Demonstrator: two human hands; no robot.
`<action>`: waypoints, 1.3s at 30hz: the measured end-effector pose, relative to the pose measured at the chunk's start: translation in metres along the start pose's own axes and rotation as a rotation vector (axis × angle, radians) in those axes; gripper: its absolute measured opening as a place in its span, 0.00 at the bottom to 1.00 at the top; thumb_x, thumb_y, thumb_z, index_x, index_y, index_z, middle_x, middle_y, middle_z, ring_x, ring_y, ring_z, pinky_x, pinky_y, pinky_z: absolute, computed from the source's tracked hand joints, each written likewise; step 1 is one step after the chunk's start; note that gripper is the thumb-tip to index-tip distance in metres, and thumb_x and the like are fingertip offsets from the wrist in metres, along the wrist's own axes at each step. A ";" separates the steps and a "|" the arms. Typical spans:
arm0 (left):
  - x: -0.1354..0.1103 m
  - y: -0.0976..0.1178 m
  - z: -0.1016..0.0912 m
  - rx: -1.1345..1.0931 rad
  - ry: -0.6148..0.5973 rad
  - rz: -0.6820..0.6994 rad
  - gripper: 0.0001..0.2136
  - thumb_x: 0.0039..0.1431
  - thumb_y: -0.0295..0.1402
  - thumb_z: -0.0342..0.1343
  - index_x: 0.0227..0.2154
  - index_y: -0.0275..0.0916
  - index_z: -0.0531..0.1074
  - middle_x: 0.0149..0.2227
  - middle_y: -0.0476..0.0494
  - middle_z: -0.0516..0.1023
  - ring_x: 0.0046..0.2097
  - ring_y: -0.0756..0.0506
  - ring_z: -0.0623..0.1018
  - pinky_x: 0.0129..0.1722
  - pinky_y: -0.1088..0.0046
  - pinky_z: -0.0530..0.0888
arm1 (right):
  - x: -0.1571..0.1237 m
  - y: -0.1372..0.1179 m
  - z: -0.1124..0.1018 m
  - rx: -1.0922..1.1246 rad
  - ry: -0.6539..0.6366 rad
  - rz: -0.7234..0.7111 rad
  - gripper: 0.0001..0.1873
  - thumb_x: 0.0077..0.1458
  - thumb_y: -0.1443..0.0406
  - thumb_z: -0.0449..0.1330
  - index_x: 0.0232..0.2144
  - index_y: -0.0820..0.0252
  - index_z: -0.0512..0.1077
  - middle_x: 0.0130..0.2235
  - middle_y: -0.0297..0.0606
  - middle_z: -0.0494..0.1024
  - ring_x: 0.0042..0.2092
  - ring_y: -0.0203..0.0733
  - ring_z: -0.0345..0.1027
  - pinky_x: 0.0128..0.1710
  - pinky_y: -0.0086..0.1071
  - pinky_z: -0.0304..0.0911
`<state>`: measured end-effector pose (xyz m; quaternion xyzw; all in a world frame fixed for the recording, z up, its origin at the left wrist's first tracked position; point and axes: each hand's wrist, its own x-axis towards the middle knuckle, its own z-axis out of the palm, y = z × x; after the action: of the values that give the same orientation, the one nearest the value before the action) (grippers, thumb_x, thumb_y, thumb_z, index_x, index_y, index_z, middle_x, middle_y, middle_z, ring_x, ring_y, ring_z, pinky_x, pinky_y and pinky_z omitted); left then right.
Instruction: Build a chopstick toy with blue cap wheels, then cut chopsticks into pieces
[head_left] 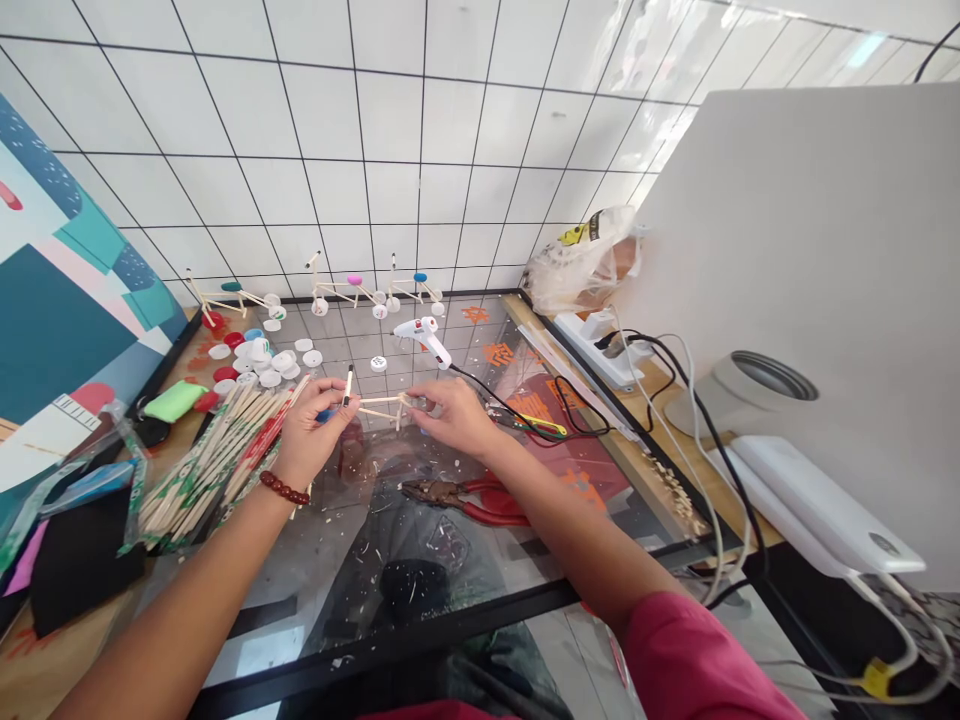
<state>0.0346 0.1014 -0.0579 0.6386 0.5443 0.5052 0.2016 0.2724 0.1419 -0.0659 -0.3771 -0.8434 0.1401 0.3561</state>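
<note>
My left hand (319, 430) holds a short white stick with a black tip (349, 385) upright between its fingers, with something blue showing behind it. My right hand (454, 415) pinches one end of a small frame of wooden sticks (382, 404), which reaches across toward my left hand. A white hot glue gun (424, 340) lies just beyond my right hand, its black cord trailing right. Red-handled pliers (457, 497) lie on the glass below my right wrist. A beaded bracelet (285, 488) circles my left wrist.
Several stick bicycle models with white cap wheels (341, 290) stand at the back of the glass tabletop (360, 570). Loose white bottle caps (262, 360) and a bundle of wooden sticks (217, 460) lie left. A power strip (600, 350) and cables lie right.
</note>
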 end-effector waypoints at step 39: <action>0.002 0.001 -0.006 0.038 0.000 0.013 0.18 0.48 0.44 0.66 0.40 0.41 0.78 0.49 0.42 0.74 0.42 0.44 0.74 0.46 0.64 0.73 | -0.002 0.009 -0.018 0.059 0.021 0.023 0.27 0.46 0.59 0.72 0.49 0.59 0.77 0.43 0.41 0.83 0.36 0.40 0.74 0.43 0.34 0.68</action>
<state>0.0301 0.1009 -0.0539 0.6458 0.5498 0.4960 0.1862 0.2910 0.1464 -0.0584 -0.3778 -0.8306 0.1649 0.3744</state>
